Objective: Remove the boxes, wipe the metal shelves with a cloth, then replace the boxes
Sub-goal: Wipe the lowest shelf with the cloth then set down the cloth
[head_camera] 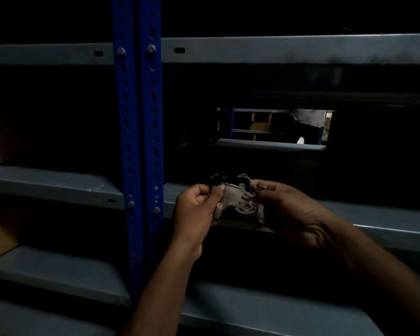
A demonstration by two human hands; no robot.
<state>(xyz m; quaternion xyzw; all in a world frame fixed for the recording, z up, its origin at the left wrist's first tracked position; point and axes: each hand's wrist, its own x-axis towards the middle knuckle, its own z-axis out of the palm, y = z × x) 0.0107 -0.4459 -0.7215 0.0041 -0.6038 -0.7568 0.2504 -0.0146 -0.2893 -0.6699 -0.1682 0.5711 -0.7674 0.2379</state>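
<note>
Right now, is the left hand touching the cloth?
Touching: the head view shows the left hand with its thumb pinching the bunched cloth; the right hand holds it too.

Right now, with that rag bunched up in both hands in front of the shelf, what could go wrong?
1. The cloth is crumpled between the left hand and right hand; wiped like that, it may only smear the dust.
2. The scene is very dark, so patches of the grey metal shelf could be missed.
3. The shelf's front edge and the bolts on the blue upright might snag the fabric.
</note>
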